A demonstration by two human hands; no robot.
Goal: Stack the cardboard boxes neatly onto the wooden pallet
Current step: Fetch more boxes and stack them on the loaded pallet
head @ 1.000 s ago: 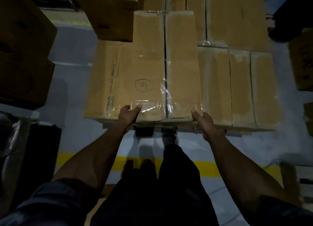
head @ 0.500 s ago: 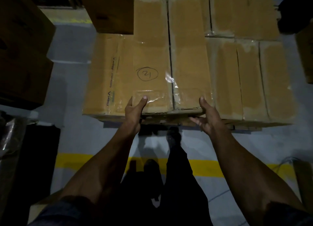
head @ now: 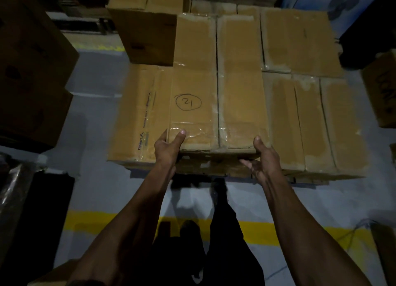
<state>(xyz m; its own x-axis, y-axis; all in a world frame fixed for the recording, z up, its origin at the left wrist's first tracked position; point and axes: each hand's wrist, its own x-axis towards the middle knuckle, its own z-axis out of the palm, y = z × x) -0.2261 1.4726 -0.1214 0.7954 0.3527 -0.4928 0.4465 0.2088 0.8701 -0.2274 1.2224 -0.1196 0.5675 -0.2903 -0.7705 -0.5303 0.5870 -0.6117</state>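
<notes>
Underfoot, a grey floor (head: 96, 195) carries a yellow line (head: 257, 232) across it. Low on that floor, the wooden pallet (head: 214, 168) shows only at its near edge, under a layer of cardboard boxes (head: 310, 123). Over that layer, the long box marked 21 (head: 218, 82) reaches from the near edge toward the far one. The left hand (head: 168, 147) grips its near left corner, thumb on top, fingers curled underneath. The right hand (head: 264, 157) holds the near right corner, thumb up the side, fingers spread beneath.
</notes>
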